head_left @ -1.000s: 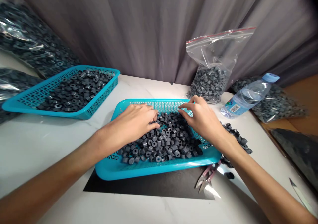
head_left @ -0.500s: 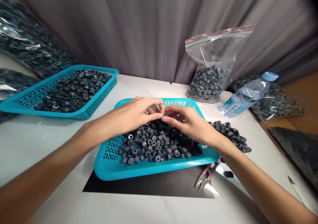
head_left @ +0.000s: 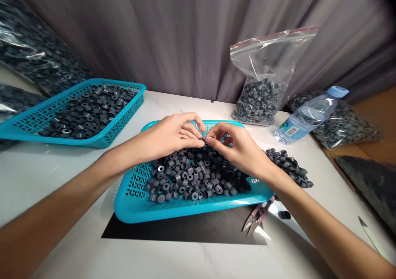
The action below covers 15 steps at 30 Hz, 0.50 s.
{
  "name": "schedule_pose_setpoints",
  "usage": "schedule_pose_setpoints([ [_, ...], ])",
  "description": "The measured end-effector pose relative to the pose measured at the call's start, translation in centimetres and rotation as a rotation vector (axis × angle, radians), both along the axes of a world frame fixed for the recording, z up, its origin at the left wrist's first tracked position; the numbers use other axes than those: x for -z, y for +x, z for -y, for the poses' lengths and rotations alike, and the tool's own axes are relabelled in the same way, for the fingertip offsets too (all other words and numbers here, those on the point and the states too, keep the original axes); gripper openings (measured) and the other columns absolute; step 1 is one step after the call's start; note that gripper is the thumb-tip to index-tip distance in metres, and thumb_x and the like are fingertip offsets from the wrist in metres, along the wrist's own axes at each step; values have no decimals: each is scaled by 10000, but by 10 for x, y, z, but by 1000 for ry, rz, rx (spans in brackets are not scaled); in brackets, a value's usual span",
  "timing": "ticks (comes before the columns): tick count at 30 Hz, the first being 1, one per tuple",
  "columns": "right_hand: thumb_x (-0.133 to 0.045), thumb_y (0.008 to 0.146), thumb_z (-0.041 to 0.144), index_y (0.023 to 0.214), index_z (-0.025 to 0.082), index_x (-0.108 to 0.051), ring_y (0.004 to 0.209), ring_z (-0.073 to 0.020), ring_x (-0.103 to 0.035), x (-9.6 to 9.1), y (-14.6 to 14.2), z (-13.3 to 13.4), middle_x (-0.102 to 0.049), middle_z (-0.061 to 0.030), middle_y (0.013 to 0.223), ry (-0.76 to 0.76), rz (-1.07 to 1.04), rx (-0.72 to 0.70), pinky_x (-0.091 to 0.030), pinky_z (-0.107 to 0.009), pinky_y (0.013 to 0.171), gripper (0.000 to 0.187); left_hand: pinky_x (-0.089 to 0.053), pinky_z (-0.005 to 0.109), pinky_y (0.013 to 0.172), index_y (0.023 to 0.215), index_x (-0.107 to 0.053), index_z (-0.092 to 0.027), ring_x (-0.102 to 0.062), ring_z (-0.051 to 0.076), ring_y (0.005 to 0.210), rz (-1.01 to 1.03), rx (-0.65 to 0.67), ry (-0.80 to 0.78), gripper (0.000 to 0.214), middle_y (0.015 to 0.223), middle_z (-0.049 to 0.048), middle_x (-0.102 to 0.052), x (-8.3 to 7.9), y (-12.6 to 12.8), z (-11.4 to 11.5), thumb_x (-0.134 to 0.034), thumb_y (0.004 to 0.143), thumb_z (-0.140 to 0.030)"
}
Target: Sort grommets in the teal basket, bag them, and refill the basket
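Note:
Both hands meet above the far half of a turquoise basket [head_left: 130, 217] heaped with small dark grey plastic rings [head_left: 185, 176]. My right hand [head_left: 236, 149] is closed, thumb and index fingertip pinching a small grey plastic piece [head_left: 203, 139] that is mostly hidden by the fingers. My left hand [head_left: 173, 134] has its thumb and middle fingers closed at the same piece from the other side, while its index finger is lifted and bent above it.
A second turquoise basket [head_left: 102, 141] of rings stands back left beside bulging clear bags [head_left: 37, 44]. At right are a zip bag [head_left: 261, 99] of rings, a water bottle [head_left: 309, 116] and loose rings [head_left: 289, 167]. Pink-handled snips [head_left: 256, 219] lie by a black sheet [head_left: 173, 231].
My left index finger has lifted away from the thumb, widening the gap there. My right fingertips have drawn together on the small piece. The whole view has shifted slightly.

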State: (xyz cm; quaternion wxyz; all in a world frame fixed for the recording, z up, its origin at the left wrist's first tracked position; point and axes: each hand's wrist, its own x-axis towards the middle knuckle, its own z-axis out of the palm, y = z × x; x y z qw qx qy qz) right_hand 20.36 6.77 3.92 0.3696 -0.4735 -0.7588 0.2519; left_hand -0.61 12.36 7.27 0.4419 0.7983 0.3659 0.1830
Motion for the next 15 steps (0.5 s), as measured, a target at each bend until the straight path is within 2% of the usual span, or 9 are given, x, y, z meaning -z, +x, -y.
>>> schedule_pose_setpoints([
  [4, -571, 964, 221, 942, 189, -614, 820, -143, -603, 1, -1, 0, -661, -15, 911, 26, -21, 32, -441, -262, 697, 59, -614, 353, 836, 982, -618, -191, -763, 210, 883, -46, 13, 53, 283, 891, 35, -780, 0, 2, -1, -779, 795, -331],
  [6, -551, 969, 231, 927, 193, -594, 816, -139, -602, -1, 1, -1, -649, -16, 934, -13, -75, 7, -449, -254, 682, 71, -599, 330, 804, 968, -633, -185, -750, 197, 854, -72, 21, 88, 265, 901, 35, -776, -4, 0, -1, -766, 798, -338],
  [8, -549, 962, 237, 911, 194, -598, 798, -142, -603, -2, 8, -3, -650, -14, 915, -75, -42, -25, -452, -259, 673, 83, -567, 299, 757, 959, -660, -188, -728, 182, 816, -156, 47, 141, 223, 894, 26, -771, -10, -7, -1, -734, 818, -344],
  [11, -568, 931, 214, 896, 195, -626, 783, -174, -607, -1, 23, -8, -662, -21, 853, -108, 212, 17, -461, -305, 715, 70, -493, 274, 708, 911, -731, -251, -698, 185, 824, -425, 154, 262, 151, 910, -2, -766, -18, -25, -2, -704, 841, -383],
  [13, -591, 922, 219, 965, 190, -651, 881, -230, -622, 3, 33, -10, -676, -65, 936, -27, 409, 122, -476, -367, 801, 80, -454, 282, 697, 857, -756, -310, -683, 202, 848, -562, 177, 366, 154, 933, -10, -757, -19, -35, -1, -708, 843, -455],
  [15, -619, 929, 263, 1082, 181, -660, 1029, -294, -607, 8, 39, -12, -665, -119, 1070, 64, 528, 190, -479, -428, 889, 178, -434, 302, 709, 846, -753, -332, -666, 222, 881, -601, 133, 485, 185, 958, -2, -740, -15, -37, 3, -684, 865, -502],
])
